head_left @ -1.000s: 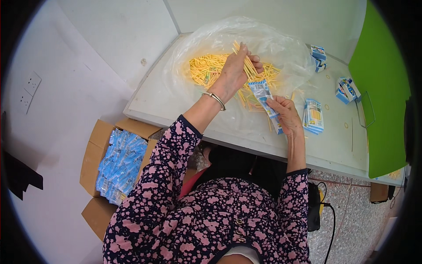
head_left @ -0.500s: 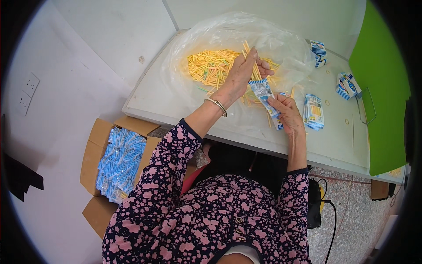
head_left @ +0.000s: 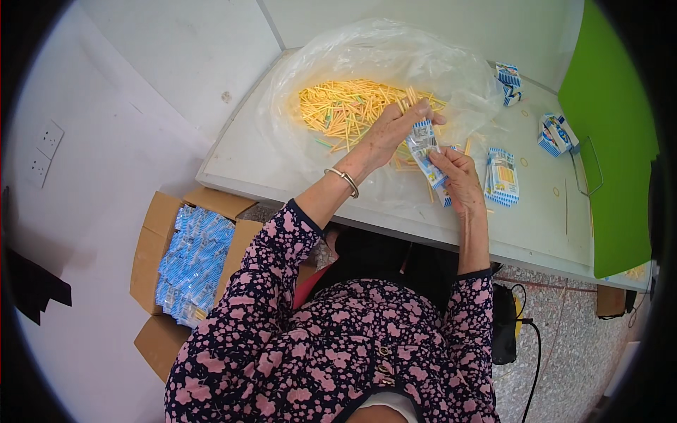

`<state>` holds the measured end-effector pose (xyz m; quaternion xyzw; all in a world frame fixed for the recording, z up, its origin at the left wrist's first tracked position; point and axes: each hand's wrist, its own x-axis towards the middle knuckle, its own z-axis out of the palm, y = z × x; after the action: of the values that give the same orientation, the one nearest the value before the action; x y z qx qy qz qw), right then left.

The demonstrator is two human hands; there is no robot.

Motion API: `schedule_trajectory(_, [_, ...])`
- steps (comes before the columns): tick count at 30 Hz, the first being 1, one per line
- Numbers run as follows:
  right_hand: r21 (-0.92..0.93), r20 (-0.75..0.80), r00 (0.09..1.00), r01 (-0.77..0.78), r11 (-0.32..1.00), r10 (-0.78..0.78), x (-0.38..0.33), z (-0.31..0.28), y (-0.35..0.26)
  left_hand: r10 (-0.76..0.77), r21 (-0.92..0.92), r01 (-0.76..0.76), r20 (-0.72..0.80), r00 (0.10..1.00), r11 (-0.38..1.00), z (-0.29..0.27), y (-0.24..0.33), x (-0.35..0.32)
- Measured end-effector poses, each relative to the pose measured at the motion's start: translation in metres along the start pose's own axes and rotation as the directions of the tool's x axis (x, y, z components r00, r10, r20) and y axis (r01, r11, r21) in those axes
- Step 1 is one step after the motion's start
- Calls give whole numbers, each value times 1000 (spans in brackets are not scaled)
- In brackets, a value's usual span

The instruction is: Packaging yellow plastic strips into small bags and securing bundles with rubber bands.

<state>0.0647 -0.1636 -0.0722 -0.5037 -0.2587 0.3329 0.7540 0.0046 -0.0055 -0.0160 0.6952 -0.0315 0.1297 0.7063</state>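
— Under the left hand (head_left: 390,130), what is hiding?
— Part of the yellow sticks (head_left: 345,106); its fingers are pinching a small bunch.
— And the blue-striped packet (head_left: 427,156)?
— Over the table (head_left: 282,158), its long axis is slanting toward the person, the right hand (head_left: 458,176) gripping its lower end.

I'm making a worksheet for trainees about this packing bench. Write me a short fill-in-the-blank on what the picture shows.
1. The left hand grips a small bunch of thin yellow ____ over the clear plastic sheet.
2. The right hand holds a blue-and-white striped ____.
3. The open brown cardboard box of blue packets stands on the ____, at the person's left.
4. A metal ____ circles the left wrist.

Missing words: sticks; packet; floor; bangle
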Motion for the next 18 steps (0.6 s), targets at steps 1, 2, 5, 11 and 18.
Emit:
schedule_trajectory(1, [0,1,1000,2,1000,-2,0,1,0,1,1,-1,0,1000,1000,-1,-2,0])
schedule_trajectory(2, [-6,-22,1000,20,1000,-20,0,3,1,8,0,-8,20,1000,1000,-3,-5,0])
schedule_trajectory(5, [0,-49,997,60,998,-60,2,3,4,45,-41,-44,14,999,998,-3,-1,1])
schedule_trajectory(11, [59,-73,991,117,991,-113,4,3,1,76,317,-91,59,995,944,-18,15,14])
schedule_trajectory(18, [78,-28,994,111,991,-109,7,-5,3,96,521,-241,290,952,818,-18,16,25])
